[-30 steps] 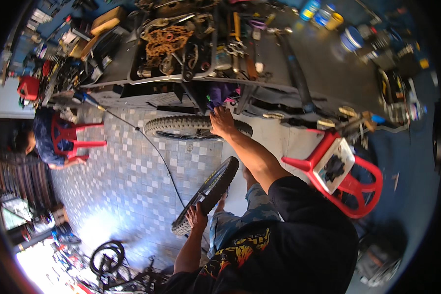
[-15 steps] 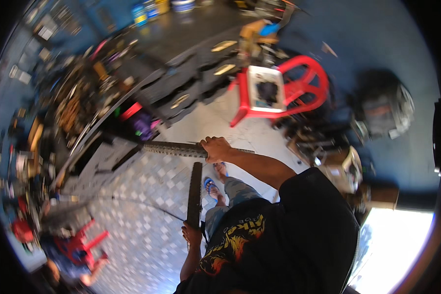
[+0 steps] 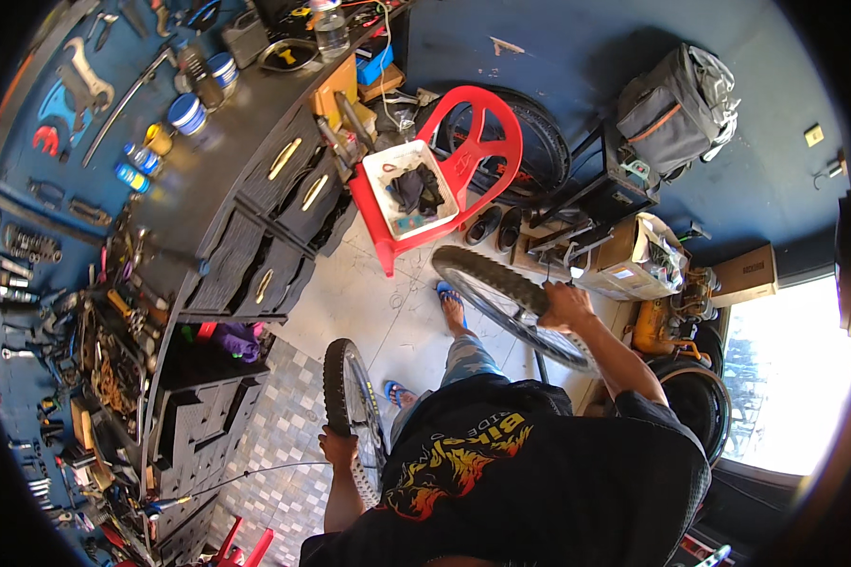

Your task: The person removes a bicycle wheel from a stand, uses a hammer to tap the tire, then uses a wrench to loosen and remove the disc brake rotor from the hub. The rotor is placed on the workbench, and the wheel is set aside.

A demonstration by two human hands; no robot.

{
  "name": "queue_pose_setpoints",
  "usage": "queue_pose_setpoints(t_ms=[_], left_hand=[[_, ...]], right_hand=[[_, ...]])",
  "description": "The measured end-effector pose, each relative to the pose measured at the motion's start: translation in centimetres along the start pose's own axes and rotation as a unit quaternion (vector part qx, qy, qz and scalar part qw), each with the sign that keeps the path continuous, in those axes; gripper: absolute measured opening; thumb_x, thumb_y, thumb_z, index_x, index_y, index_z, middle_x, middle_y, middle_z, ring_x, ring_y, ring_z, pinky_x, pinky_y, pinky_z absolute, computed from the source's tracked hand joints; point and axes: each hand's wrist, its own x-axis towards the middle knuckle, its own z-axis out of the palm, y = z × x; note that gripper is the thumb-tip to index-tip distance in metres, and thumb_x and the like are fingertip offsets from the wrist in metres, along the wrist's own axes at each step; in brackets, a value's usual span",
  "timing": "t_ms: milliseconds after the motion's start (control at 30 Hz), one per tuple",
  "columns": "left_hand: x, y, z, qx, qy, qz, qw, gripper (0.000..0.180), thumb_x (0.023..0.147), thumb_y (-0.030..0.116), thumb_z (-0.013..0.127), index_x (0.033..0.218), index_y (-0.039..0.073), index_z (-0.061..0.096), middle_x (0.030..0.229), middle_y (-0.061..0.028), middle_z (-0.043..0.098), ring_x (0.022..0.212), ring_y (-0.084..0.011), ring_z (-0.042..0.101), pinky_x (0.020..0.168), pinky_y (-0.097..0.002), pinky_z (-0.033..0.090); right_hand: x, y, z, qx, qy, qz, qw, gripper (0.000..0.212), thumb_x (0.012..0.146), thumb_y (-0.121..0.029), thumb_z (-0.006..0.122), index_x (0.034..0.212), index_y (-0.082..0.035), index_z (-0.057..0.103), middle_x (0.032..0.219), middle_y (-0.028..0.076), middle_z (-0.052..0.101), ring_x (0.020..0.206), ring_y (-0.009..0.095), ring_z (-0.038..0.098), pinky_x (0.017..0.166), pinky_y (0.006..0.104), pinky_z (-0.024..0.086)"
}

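I carry two bicycle wheels with knobbly black tyres, one on each side of my body. My left hand [image 3: 338, 444] is closed round the tyre of the left bicycle wheel [image 3: 335, 383], which hangs upright beside my left leg. On the right, my right hand [image 3: 565, 307] grips the tyre of the other bicycle wheel [image 3: 487, 274], held tilted out in front of my right leg. Both wheels show spokes and rims, and their near parts are hidden by my hands and body.
Ahead stands a red plastic chair [image 3: 511, 142] bearing a white tray [image 3: 376, 175] with dark cloth. A dark workbench [image 3: 199, 189] with drawers runs along the left under hung tools. Cardboard boxes [image 3: 629, 269], a grey backpack [image 3: 667, 113] and more wheels [image 3: 695, 397] line the right side.
My view has turned to the right, and the chair appears farther left. The wheels have swung apart, the right one moving rightward. A seated person at lower left has left the view.
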Motion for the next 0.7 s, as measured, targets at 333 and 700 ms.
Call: queue_pose_setpoints(t_ms=[333, 700], left_hand=[[3.2, 17.8, -1.4, 0.053, 0.023, -0.046, 0.997, 0.070, 0.071, 0.015, 0.077, 0.129, 0.010, 0.040, 0.125, -0.0236, 0.048, 0.117, -0.0461, 0.053, 0.096, -0.0596, 0.049], [7.0, 25.2, -1.8, 0.009, -0.030, -0.142, 0.989, 0.071, 0.073, 0.005, 0.074, 0.132, 0.016, 0.034, 0.130, -0.0226, 0.045, 0.122, -0.0485, 0.050, 0.100, -0.0650, 0.044]], right_hand=[[11.0, 16.1, -6.9, 0.079, 0.018, 0.187, 0.979, 0.074, 0.060, -0.046, 0.082, 0.120, -0.004, 0.067, 0.114, 0.023, 0.071, 0.109, 0.039, 0.068, 0.094, 0.0474, 0.055], [30.2, 18.0, -15.6, 0.053, 0.045, 0.114, 0.991, 0.086, 0.062, -0.048, 0.083, 0.132, -0.005, 0.060, 0.117, 0.026, 0.070, 0.111, 0.042, 0.068, 0.096, 0.0489, 0.054]])
